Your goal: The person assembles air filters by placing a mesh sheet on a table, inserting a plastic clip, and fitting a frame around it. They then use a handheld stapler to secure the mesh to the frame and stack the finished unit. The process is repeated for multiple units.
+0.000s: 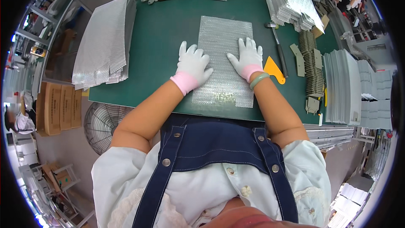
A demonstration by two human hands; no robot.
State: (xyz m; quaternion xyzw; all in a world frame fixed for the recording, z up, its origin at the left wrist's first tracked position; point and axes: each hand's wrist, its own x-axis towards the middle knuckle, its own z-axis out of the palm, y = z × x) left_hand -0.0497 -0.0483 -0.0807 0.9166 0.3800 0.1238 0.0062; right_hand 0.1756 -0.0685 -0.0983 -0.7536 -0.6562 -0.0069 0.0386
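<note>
A silvery, finely ribbed sheet (225,33) lies flat on the green tabletop in front of me, with notches cut along its near edge. My left hand (193,65), in a white glove with a pink cuff, rests at the sheet's left edge, fingers spread and thumb over the sheet. Across from it, my right hand (247,58), gloved the same way, lies open on the sheet's right side, fingers pointing away from me. Neither hand grips anything. Just right of my right hand are a yellow triangular scraper (274,71) and a dark-handled hammer (279,52).
At the left of the green table (154,59) stands a stack of ribbed sheets (103,42). More silvery stacks (291,0) sit at the far right. Rows of grey-green small parts (310,59) and upright white panels (341,86) line the right side. A floor fan (103,124) stands below left.
</note>
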